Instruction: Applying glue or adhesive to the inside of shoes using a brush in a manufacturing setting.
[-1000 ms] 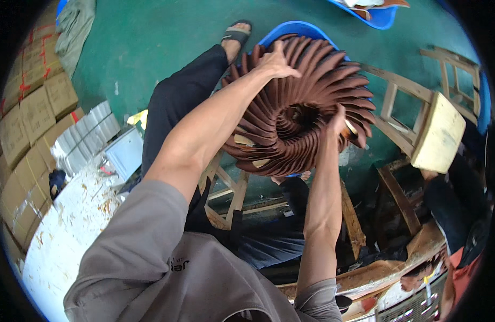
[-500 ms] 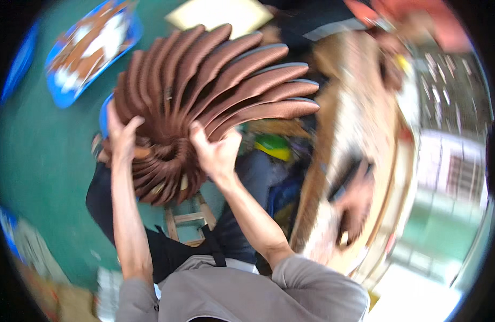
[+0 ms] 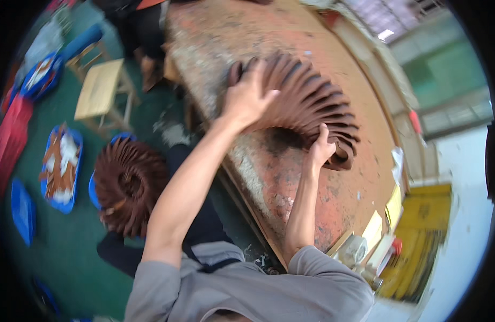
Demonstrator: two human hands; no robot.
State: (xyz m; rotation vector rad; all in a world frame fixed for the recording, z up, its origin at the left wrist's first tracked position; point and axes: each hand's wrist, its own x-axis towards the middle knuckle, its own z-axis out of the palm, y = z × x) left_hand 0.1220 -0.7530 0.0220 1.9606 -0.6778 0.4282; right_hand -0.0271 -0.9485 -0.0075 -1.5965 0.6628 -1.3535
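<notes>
A curved, fanned stack of brown shoe-sole-shaped pieces [image 3: 298, 91] lies over the workbench, curled round at its near right end. My left hand [image 3: 249, 100] is on its far left end, thumb spread from the other fingers and slightly blurred. At the curled end, my right hand [image 3: 321, 150] grips the stack with the thumb up; its other fingers are partly hidden. A second, round coil of similar brown pieces [image 3: 130, 185] sits low on my left, beside my leg, with a blue rim [image 3: 93, 192] showing at its edge.
The worn workbench [image 3: 274, 198] runs diagonally on my right. Tape rolls [image 3: 352, 249] and yellow papers [image 3: 372, 232] lie at its near end. On the green floor stand a wooden stool [image 3: 100, 88] and a blue tray [image 3: 70, 201] of brown and white scraps. Another person's legs [image 3: 145, 37] are at the far left.
My view has turned to the right. My hands have carried the fanned stack from above my lap to the workbench. The round coil now shows apart from it, on the left.
</notes>
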